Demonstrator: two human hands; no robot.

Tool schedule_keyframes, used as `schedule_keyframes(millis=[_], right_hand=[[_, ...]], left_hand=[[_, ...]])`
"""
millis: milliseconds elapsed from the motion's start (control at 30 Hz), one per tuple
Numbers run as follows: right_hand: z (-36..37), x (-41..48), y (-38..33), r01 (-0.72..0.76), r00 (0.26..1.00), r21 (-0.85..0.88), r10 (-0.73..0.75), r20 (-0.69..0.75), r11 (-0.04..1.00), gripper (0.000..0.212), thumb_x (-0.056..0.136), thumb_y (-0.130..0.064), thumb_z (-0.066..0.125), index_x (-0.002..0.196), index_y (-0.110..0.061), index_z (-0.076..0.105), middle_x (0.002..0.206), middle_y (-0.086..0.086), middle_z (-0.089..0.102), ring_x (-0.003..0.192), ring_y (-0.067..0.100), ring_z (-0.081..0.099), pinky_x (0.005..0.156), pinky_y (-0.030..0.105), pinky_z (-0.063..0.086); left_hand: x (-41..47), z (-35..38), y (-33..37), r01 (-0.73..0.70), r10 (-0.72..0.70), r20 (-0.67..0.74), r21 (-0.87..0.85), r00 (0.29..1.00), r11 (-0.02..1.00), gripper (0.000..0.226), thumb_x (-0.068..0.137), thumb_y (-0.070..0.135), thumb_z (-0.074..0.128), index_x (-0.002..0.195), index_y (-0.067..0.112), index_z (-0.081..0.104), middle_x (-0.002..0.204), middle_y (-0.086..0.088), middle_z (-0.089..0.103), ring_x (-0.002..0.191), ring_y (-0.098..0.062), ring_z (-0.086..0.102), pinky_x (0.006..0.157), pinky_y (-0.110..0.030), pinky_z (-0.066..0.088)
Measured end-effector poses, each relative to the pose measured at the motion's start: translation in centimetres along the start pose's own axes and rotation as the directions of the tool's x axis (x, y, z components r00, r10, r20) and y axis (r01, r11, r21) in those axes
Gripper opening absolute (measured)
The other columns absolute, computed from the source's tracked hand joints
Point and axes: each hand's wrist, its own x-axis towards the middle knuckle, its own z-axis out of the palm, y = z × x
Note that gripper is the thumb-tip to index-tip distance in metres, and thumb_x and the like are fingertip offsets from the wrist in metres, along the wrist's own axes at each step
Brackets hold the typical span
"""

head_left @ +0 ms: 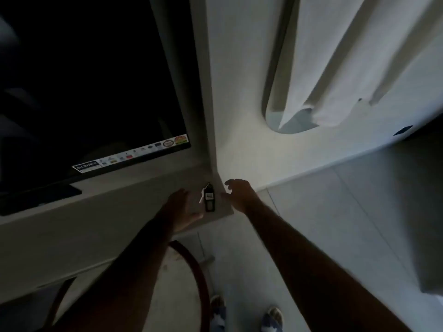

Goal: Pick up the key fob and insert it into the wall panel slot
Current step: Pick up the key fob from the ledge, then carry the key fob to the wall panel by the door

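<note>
The key fob lay on the shelf, untouched; the left hand and right hand flanked it, fingers spread, probably closing in to grasp.

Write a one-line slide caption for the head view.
Both hands, left and right, open and empty, flank the key fob lying on the shelf corner beneath a dark TV.

Both bare arms are reaching forward, left hand spread flat and open, right hand hovering, fingers loosely curled.
</note>
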Motion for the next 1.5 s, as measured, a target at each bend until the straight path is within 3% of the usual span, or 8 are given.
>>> schedule_keyframes(millis=[167,300,533,767,867,1100,1333,1500], right_hand=[[3.9,2.2,-1.9,-0.052,0.999,-0.046,0.052,0.011,0.998,0.054,0.089,-0.045,0.062,0.127,-0.007,0.057,0.126,0.016,0.061,0.119,0.032,0.057,0.096,0.035,0.045],[5.2,3.1,-2.4,-0.068,0.994,0.073,0.074,-0.084,0.995,0.046,0.082,-0.038,0.070,0.118,-0.010,0.063,0.117,0.016,0.063,0.112,0.031,0.059,0.090,0.033,0.047],[5.5,4.3,-2.8,-0.128,0.985,0.067,0.135,-0.111,0.989,0.029,0.081,-0.020,0.071,0.108,-0.007,0.071,0.112,0.016,0.071,0.109,0.032,0.066,0.087,0.032,0.052],[2.7,2.9,-2.2,-0.105,0.993,0.096,0.109,-0.036,0.990,0.034,0.076,-0.029,0.077,0.108,-0.017,0.073,0.120,0.002,0.071,0.115,0.020,0.063,0.083,0.019,0.038],[0.3,1.3,-1.5,-0.080,0.991,0.191,0.099,-0.088,0.978,0.027,0.070,-0.020,0.082,0.095,-0.017,0.075,0.108,0.003,0.075,0.105,0.019,0.067,0.078,0.017,0.039],[-8.6,-4.9,-0.1,0.092,0.945,0.463,0.070,-0.319,0.881,0.020,0.061,0.005,0.079,0.079,-0.001,0.071,0.080,0.017,0.073,0.072,0.019,0.063,0.076,0.037,0.056],[-19.8,-11.9,2.4,0.170,0.882,0.473,0.080,-0.464,0.865,0.020,0.064,0.009,0.077,0.081,0.003,0.068,0.084,0.018,0.074,0.081,0.033,0.076,0.077,0.043,0.058],[-27.5,-17.3,3.9,0.153,0.821,0.341,0.073,-0.566,0.927,0.023,0.068,-0.004,0.080,0.088,-0.004,0.068,0.093,0.009,0.076,0.089,0.024,0.072,0.080,0.031,0.054]], left_hand=[[-0.2,2.9,-2.2,0.056,-0.055,-0.009,0.067,0.998,0.996,0.105,0.083,0.065,0.062,0.157,0.008,0.016,0.167,-0.015,0.008,0.154,-0.030,0.010,0.124,-0.040,0.017],[-0.5,4.2,-2.8,0.034,-0.028,-0.044,0.133,0.999,0.991,0.108,0.081,0.071,0.057,0.158,0.011,0.010,0.168,-0.013,0.005,0.154,-0.029,0.009,0.124,-0.044,0.016],[-0.3,4.6,-2.8,0.018,-0.010,-0.052,0.170,0.999,0.985,0.111,0.079,0.076,0.053,0.158,0.010,0.010,0.168,-0.013,0.007,0.154,-0.031,0.010,0.123,-0.046,0.017],[-0.2,2.3,-1.3,0.021,-0.028,0.048,0.137,0.998,0.990,0.111,0.077,0.078,0.055,0.158,0.014,0.012,0.168,-0.010,0.003,0.154,-0.029,0.004,0.123,-0.049,0.017],[-0.2,0.5,0.6,-0.009,0.004,0.035,0.141,0.999,0.990,0.111,0.076,0.080,0.054,0.158,0.016,0.014,0.168,-0.011,0.001,0.154,-0.031,0.001,0.124,-0.049,0.014],[-1.3,-4.8,8.2,-0.174,0.189,-0.059,0.198,0.980,0.965,0.116,0.072,0.081,0.057,0.158,0.015,0.015,0.169,-0.011,0.001,0.155,-0.031,0.000,0.124,-0.049,0.015],[-3.2,-10.7,19.1,-0.320,0.351,-0.158,0.192,0.923,0.928,0.115,0.074,0.080,0.057,0.158,0.015,0.012,0.169,-0.007,0.001,0.155,-0.027,-0.005,0.126,-0.046,0.009],[-5.3,-14.1,26.9,-0.427,0.469,-0.254,0.204,0.846,0.881,0.111,0.076,0.074,0.061,0.157,0.012,0.017,0.168,-0.010,0.012,0.155,-0.028,0.002,0.125,-0.043,0.010]])
